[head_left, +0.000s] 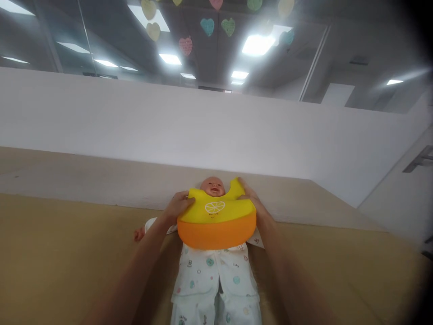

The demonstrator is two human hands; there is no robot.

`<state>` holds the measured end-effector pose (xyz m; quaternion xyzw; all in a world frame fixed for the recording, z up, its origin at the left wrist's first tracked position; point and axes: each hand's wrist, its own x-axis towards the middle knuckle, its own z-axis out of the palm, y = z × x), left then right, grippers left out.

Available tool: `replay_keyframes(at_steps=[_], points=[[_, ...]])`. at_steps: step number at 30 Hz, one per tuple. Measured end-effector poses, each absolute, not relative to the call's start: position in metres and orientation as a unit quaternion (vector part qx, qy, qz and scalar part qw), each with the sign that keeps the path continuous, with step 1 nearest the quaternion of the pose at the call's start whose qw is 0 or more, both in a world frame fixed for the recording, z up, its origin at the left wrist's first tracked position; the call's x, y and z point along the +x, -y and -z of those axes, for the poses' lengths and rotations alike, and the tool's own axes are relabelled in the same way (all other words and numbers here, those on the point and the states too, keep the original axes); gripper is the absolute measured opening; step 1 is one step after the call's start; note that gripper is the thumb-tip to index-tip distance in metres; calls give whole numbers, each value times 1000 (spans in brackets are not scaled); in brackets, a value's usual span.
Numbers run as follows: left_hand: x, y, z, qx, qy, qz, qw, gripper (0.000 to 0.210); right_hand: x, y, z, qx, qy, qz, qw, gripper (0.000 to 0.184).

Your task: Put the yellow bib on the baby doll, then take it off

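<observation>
A yellow-and-orange bib (233, 208) lies crosswise over the chest of a doll (213, 186), its neck opening toward the doll's head. The left hand (178, 206) and right hand (255, 201) pinch its opposite sides, equally near; whether the bib touches the doll is unclear.

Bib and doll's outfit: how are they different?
The bib is yellow with an orange lower part; the outfit on the doll is white. The bib shows one large citrus slice above a small smiling face; the outfit has many small scattered pictures. The bib is gripped by the left hand and right hand; the outfit is worn. Both carry decorative designs.
</observation>
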<state>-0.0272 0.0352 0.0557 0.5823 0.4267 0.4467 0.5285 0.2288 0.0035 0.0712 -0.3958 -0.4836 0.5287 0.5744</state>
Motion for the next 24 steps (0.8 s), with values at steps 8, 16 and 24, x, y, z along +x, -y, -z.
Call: replay_keyframes(at_steps=[8,16,24], points=[[-29,-43,-50,599,-499,-403,479,18,238,-23,-38,-341,463,-618,537,101],[-35,-45,-43,609,-524,-400,441,7,233,-25,-48,-412,427,-617,517,79],[-24,-45,-40,573,-554,-405,449,27,224,-42,-31,-506,411,-514,557,49]])
